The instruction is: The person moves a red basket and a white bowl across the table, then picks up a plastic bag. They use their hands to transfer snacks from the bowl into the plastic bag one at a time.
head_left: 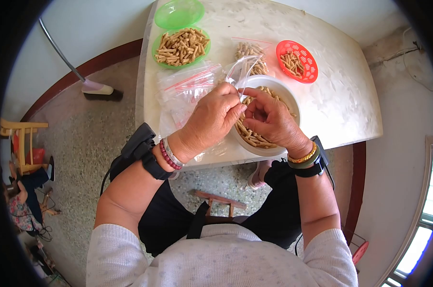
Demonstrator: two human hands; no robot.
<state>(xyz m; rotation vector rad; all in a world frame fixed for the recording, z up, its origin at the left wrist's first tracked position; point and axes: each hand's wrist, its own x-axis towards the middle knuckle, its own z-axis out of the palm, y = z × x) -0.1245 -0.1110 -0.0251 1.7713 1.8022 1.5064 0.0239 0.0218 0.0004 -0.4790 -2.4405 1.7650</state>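
Observation:
My left hand [213, 118] is closed, pinching a clear plastic bag [246, 67] that stands up from the fingers. My right hand [273, 117] has curled fingers, its index fingertip at the same bag's edge, close to the left fingertips. Both hands are over the near part of a white bowl [297, 103] of short light-brown sticks [257, 138]. Left of the bowl lies a stack of flat zip bags [185, 91] with red seal lines, partly under my left hand. Behind the bowl is a zip bag filled with sticks [254, 52].
A green plate [182, 47] heaped with sticks stands at the table's [336, 105] far left, a green lid [178, 13] behind it. Right of the filled bag is a red basket [298, 61] with some sticks. A broom [99, 90] leans left; another person [25, 205] sits at far left.

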